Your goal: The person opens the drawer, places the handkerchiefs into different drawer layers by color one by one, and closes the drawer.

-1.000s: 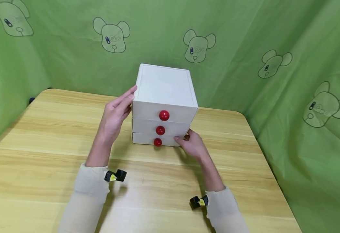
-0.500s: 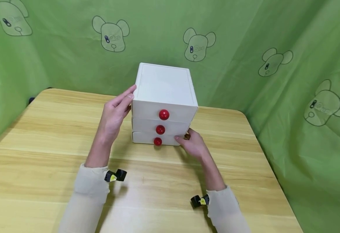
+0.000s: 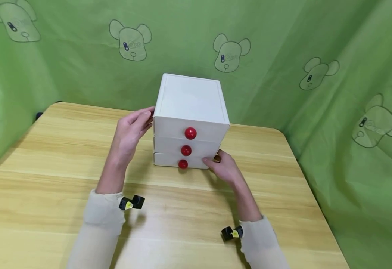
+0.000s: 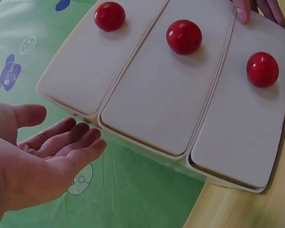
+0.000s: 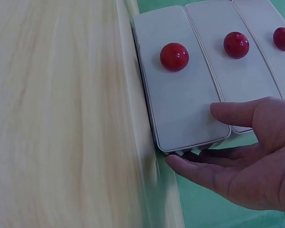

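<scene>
A white three-drawer desktop organizer [image 3: 190, 101] stands on the wooden table with its front toward me. Each drawer front carries one round red knob; the top knob [image 3: 190, 133] is the largest in the head view. All three drawers are closed. My left hand [image 3: 132, 129] is beside the organizer's upper left side, fingers extended, palm toward it. In the left wrist view a gap shows between thumb and drawer front. My right hand [image 3: 224, 166] holds the lower right corner, its thumb [image 5: 237, 113] on the bottom drawer's front [image 5: 180, 104] and its fingers along the side.
The light wooden table [image 3: 169, 224] extends around the organizer. A green curtain [image 3: 266, 41] printed with bear heads hangs behind and on both sides. Small black cameras [image 3: 137, 202] are strapped at both wrists, over rolled light sleeves [image 3: 103, 213].
My left hand's fingertips have come off the organizer's upper left edge and slipped down and slightly left beside it. The right hand keeps its hold, and the organizer stays in place.
</scene>
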Available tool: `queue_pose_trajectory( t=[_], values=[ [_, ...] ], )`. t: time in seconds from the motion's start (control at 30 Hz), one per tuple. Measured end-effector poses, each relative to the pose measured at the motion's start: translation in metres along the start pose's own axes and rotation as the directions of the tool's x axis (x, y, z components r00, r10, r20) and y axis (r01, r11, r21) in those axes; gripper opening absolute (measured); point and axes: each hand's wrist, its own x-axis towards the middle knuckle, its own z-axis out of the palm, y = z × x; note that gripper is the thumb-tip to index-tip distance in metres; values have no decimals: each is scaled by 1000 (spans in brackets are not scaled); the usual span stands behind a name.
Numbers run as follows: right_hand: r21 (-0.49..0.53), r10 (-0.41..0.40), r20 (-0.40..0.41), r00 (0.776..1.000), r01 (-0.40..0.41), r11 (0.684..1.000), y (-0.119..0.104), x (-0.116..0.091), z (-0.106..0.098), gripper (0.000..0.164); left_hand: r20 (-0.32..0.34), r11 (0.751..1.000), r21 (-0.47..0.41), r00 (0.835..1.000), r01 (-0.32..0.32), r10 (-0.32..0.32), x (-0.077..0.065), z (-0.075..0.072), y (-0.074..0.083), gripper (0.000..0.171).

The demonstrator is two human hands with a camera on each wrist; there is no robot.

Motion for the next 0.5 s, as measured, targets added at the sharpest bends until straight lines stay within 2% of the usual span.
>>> queue_pose_trajectory(
  t=[0.17, 0.33, 0.4, 0.5],
  values=[
    [4, 13, 23, 1000, -13, 1000, 1, -2, -4, 65, -9, 998, 49, 999, 42, -42, 0, -8, -1, 41],
    [-42, 39, 46, 998, -37, 998, -1, -8, -14, 63, -30, 994, 88, 998, 62, -59, -1, -22, -1, 43],
    [-74, 33, 33, 999, -30, 997, -2, -11, -20, 62, -46, 994, 89, 997, 66, -62, -1, -30, 0, 44],
    [-122, 16, -34, 999, -20, 992, -5, -16, -30, 60, -80, 994, 80, 995, 72, -65, -1, -43, 2, 46]
  ],
)
